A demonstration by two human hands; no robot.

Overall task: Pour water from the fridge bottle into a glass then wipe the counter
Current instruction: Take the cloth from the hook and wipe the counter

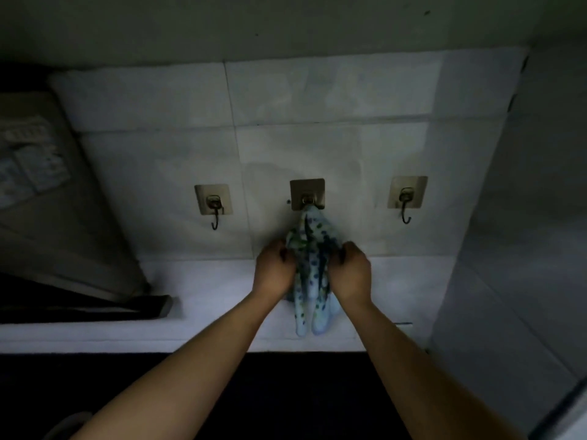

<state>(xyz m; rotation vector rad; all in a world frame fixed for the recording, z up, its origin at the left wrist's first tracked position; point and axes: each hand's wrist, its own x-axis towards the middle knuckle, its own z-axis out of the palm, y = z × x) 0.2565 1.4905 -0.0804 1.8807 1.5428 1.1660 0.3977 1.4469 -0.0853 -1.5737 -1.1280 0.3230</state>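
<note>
Starting at the left of the frame, a dark appliance (54,198) (can't tell what it is, way too dim) is sitting on the pale surface (197,290). Next along on the tiled wall, the left hook (214,204) is hanging bare.

Then the left hand (273,269) is curling closed on the left edge of the spotted cloth (309,271) near the frame's centre, fingers wrapped into the fabric. The cloth is dangling from the middle hook (307,195), its top bunched right at the hook and its tails hanging down in front of the surface. The right hand (351,269) is doing the same on the cloth's right edge, closed on it too. Further right, the right hook (406,201) is bare as well.

Where this could be going wrong, as I see it:

- The hooks look like stick-on pads, so tugging the cloth straight down instead of lifting it up and off is risking peeling the middle one off the tile.
- If the fabric is looped tight round the hook, a hard pull is likelier to snag or tear it.
- It's really dark here, so judging whether the loop has cleared the hook tip is going to be guesswork.

No bottle or glass showing anywhere, so I'm guessing the wiping half is what's underway.
</note>
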